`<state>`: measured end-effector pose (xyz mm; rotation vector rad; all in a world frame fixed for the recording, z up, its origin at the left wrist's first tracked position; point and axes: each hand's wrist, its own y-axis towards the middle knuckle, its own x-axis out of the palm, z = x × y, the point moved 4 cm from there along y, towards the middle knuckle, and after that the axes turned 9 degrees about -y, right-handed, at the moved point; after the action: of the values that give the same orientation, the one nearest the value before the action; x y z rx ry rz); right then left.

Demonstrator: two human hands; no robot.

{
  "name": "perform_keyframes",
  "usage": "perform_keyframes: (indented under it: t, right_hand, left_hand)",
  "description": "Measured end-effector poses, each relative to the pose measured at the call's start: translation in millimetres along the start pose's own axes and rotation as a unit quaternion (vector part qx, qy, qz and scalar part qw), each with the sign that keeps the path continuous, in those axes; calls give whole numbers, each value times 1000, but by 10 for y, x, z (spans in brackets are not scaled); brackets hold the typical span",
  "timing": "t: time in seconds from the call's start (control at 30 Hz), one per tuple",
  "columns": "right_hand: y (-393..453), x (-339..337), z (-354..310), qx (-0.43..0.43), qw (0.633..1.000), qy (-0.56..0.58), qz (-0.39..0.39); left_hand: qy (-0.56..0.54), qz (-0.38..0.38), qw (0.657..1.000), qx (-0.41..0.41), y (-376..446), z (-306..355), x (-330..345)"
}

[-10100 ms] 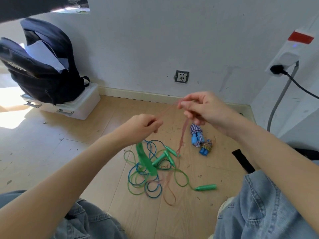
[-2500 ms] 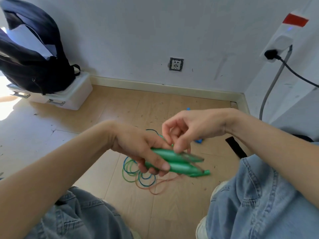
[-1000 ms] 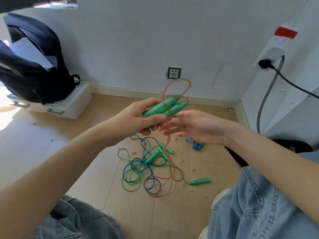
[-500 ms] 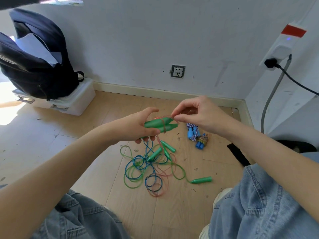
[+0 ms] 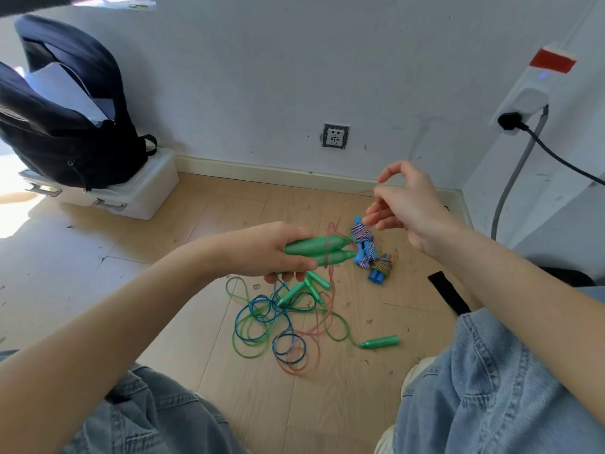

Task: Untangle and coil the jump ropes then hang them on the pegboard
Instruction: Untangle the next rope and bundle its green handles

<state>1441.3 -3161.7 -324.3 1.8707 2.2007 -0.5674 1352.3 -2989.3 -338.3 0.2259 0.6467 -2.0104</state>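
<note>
My left hand (image 5: 262,253) gripped two green handles (image 5: 319,250) side by side, the red rope (image 5: 330,253) looped around them. My right hand (image 5: 402,204) pinched that rope higher up. The remaining tangled ropes (image 5: 278,326) lay on the wooden floor (image 5: 203,231) below.

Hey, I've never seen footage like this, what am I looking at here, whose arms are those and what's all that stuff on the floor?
No machine here: a camera worn on a person's head looks down at their own bare arms. The left hand grips two green handles held together. The right hand pinches the thin reddish rope and pulls it up from them. On the wooden floor lies a tangle of green and blue ropes, a loose green handle and two coiled ropes with blue handles. A dark backpack rests on a white box.
</note>
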Motion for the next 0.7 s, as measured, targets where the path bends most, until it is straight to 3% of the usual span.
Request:
perform_keyframes:
  t: [0.07,0.17,0.23,0.33,0.47,0.6,0.7]
  right_hand:
    - [-24,26,-64,-35,999,-19,-33]
    - [-101,175,-138,-75,973,11,-220]
    - [-183,255,-163,-126,940,-46,-313]
    - [-272,347,-159,-225,897,-202,-324]
    - [-299,383,-160,-241,874,-263,-329]
    - [-318,372,-160,-214,883,-216,-357]
    - [-360,421,-165,-149,903,-75,-395]
  left_hand:
    - [7,-6,1000,-10,-10,-16,-20]
    - [21,-38,998,-48,-52,-111,-41]
    - [25,-56,996,-71,-80,-162,-59]
    - [28,-86,992,-87,-102,-176,-53]
    - [-25,-127,990,-64,-135,-78,-11]
    - [-116,-110,987,-24,-155,30,-74]
    - [-200,-86,976,6,-148,38,-124]
